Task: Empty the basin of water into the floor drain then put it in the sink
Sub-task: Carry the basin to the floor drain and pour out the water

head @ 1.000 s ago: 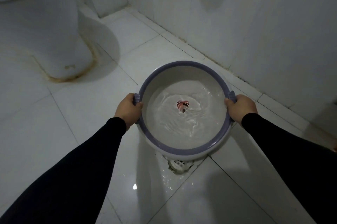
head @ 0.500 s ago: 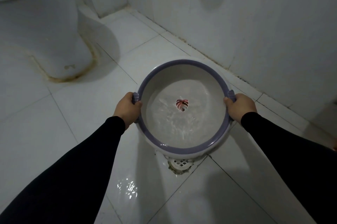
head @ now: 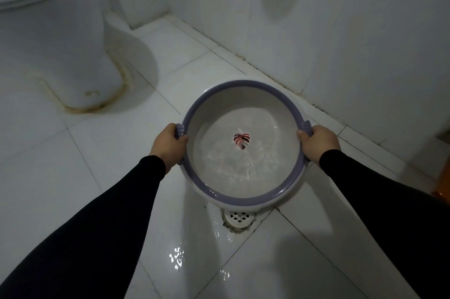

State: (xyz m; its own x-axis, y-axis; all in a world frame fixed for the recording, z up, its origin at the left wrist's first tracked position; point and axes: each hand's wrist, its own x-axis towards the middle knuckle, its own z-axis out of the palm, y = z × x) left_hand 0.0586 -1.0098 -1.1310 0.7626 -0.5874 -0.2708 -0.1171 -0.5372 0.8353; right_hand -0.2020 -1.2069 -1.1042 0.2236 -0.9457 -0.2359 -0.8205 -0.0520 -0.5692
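Note:
A round white basin (head: 243,195) with a purple rim and a pink leaf mark on its bottom is tipped toward me, low above the tiled floor. Rippling water lies in its near half. My left hand (head: 168,144) grips the left handle and my right hand (head: 316,143) grips the right one. A round white floor drain (head: 239,219) sits just below the basin's near edge, partly hidden by it. Wet patches shine on the tiles (head: 177,257) in front of the drain.
A white toilet (head: 53,38) stands at the upper left, its base ringed with brownish stain. A tiled wall (head: 341,31) runs along the far right, close behind the basin. Something orange (head: 444,184) shows at the right edge.
The water in the basin has dropped and calmed. The basin has moved slightly away from me, uncovering more of the drain. Wet glare has spread on the near tiles.

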